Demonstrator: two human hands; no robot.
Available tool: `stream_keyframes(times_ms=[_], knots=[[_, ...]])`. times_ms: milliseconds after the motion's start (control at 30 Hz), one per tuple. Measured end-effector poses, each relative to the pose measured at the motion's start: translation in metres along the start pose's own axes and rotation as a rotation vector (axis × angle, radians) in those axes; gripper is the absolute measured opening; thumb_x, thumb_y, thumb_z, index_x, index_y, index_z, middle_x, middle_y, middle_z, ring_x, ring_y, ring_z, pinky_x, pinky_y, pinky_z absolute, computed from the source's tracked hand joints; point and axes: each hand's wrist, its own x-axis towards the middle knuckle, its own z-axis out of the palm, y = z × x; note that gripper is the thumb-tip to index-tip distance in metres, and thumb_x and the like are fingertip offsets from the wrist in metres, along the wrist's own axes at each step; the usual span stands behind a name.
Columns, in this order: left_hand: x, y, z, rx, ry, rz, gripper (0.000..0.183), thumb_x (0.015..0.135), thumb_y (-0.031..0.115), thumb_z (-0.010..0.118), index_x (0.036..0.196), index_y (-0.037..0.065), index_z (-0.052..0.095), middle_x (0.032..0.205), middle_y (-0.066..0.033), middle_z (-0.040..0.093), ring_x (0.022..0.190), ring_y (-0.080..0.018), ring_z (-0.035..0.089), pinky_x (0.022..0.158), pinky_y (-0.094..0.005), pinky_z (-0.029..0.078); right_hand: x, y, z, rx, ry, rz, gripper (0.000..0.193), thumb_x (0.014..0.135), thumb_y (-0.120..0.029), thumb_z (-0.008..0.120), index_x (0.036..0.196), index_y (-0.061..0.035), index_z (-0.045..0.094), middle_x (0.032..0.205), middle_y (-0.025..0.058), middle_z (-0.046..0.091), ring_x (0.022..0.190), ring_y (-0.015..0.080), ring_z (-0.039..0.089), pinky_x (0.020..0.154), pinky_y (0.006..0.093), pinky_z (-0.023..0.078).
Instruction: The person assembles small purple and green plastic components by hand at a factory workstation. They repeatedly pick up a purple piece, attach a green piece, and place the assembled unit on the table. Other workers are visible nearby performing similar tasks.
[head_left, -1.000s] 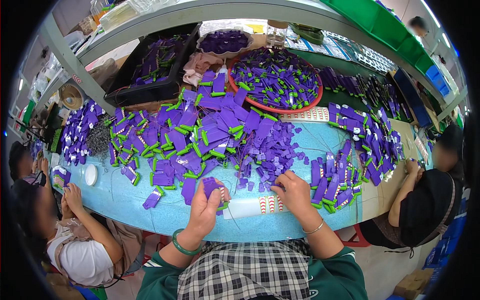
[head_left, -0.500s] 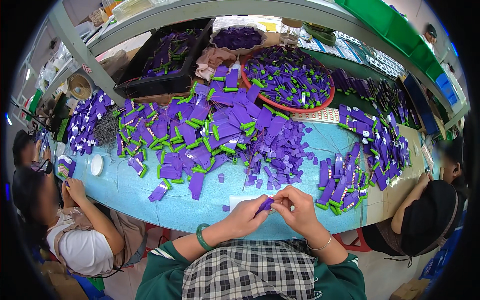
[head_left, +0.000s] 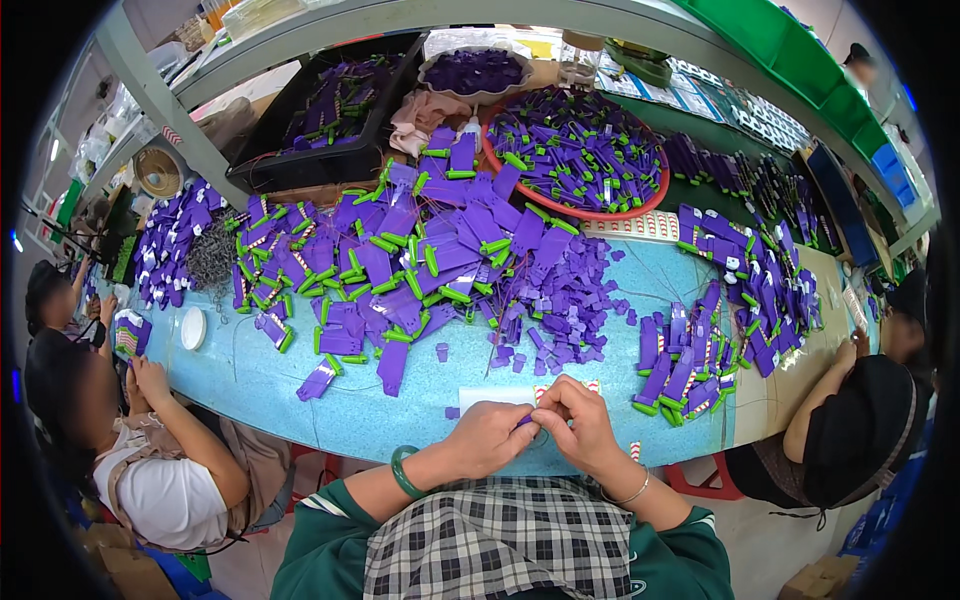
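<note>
In front of my lap, both hands meet over the table's near edge. My left hand (head_left: 490,440) is closed, and a small purple piece (head_left: 525,420) shows at its fingertips. My right hand (head_left: 578,428) pinches at the right end of that piece, thumb against forefinger. Most of the piece is hidden by my fingers. Just beyond my hands lie a white sheet (head_left: 480,397) and a red-and-white striped strip (head_left: 592,386). Another bit of striped strip (head_left: 635,451) shows beside my right wrist.
Purple strips with green ends (head_left: 400,260) lie heaped ahead, beside a pile of small purple pieces (head_left: 570,310). More bundles (head_left: 690,360) sit at right. Behind are a red basket rim (head_left: 663,185) and a black tray (head_left: 290,175). A white lid (head_left: 194,329) lies left. Co-workers sit either side.
My hands have closed in on each other, covering more of the purple piece. The striped strip beyond my right hand and the bit by my right wrist now show.
</note>
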Motion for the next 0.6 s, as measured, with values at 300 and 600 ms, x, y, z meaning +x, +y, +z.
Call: stream_keyframes(times_ms=[300,600], knots=[[0.013,-0.016,0.001,-0.303,0.488,0.160,0.029,0.099,0.026,0.044,0.097,0.001,0.059,0.083,-0.0002,0.058,0.074,-0.0087,0.053,0.071,-0.0227,0.043,0.007,0.019,0.003,0.744,-0.105,0.292,0.057,0.092,-0.050,0.049,0.126,-0.0039,0.043,0.086,0.0032,0.056,0.086,0.0134,0.052,0.076,0.0296,0.042],[0.011,-0.017,0.009,-0.545,0.435,0.025,0.018,0.095,0.017,0.052,0.098,0.002,0.062,0.088,-0.0015,0.057,0.080,-0.0099,0.055,0.071,-0.0261,0.046,0.009,0.003,-0.026,0.906,0.102,0.229,0.068,0.087,-0.019,0.064,0.143,-0.0097,0.026,0.091,0.0055,0.057,0.088,0.0135,0.056,0.074,0.0309,0.048]])
